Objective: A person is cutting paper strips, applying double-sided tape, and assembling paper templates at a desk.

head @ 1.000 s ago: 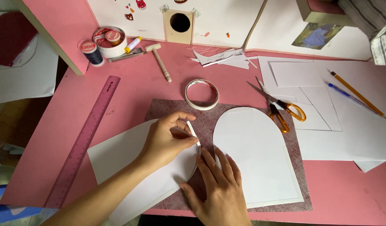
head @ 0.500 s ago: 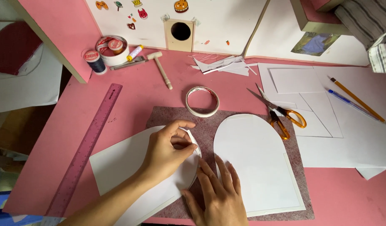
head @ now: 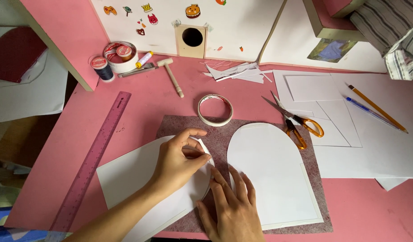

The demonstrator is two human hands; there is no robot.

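Head view: left hand (head: 179,161) pinches the rounded white card cutout (head: 139,183) at its curved edge; right hand (head: 231,206), fingers spread, presses at six o'clock. A second arch-shaped white card (head: 273,175) lies finished at three o'clock on the grey felt mat (head: 184,125).

Look above the square wooden block with the round hole (head: 191,40): small colourful cartoon stickers (head: 193,10) dot your white wall, orange, green, yellow and red. Right of that block, a bluish-green rectangular picture (head: 330,49) lies flat.
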